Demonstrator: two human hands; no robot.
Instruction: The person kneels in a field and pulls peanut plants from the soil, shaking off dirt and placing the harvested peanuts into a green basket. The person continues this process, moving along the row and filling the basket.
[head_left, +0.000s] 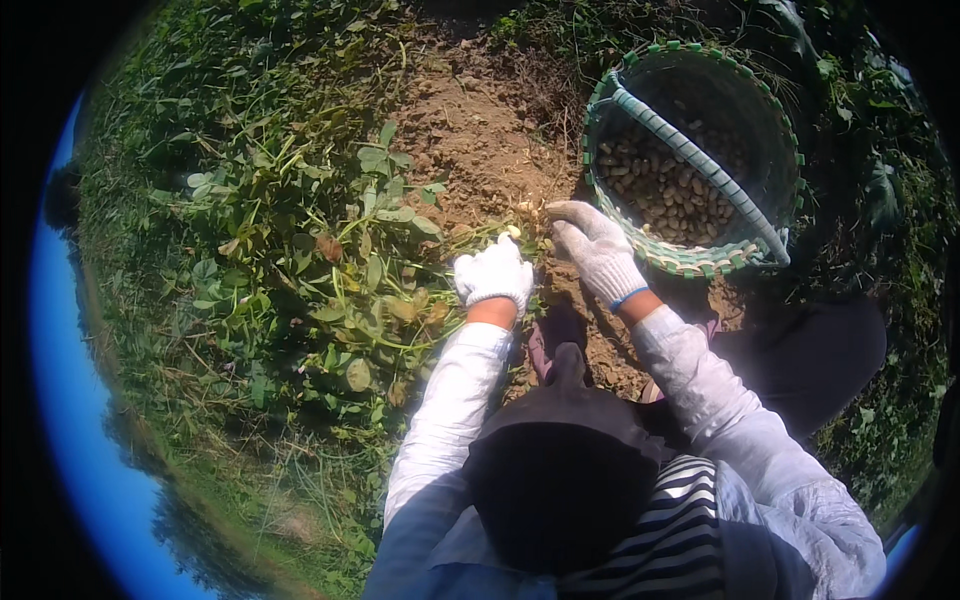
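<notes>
My left hand (494, 274), in a white knit glove, is closed around the stems of an uprooted peanut plant (390, 247) whose leaves spread to the left. Pale pods (525, 206) lie at the stem end, near the fingertips of both hands. My right hand (592, 247), in a soiled knit glove with a blue cuff edge, reaches beside these pods, its fingers partly bent; whether it grips one cannot be told. Just right of it stands a green woven basket (694, 268) with a wrapped handle (697, 159), holding many peanuts (675, 184).
Bare brown soil (472, 127) runs ahead between leafy green plants (187, 187) on the left and darker growth (885, 150) on the right. My knee and shoes are close below the hands and basket.
</notes>
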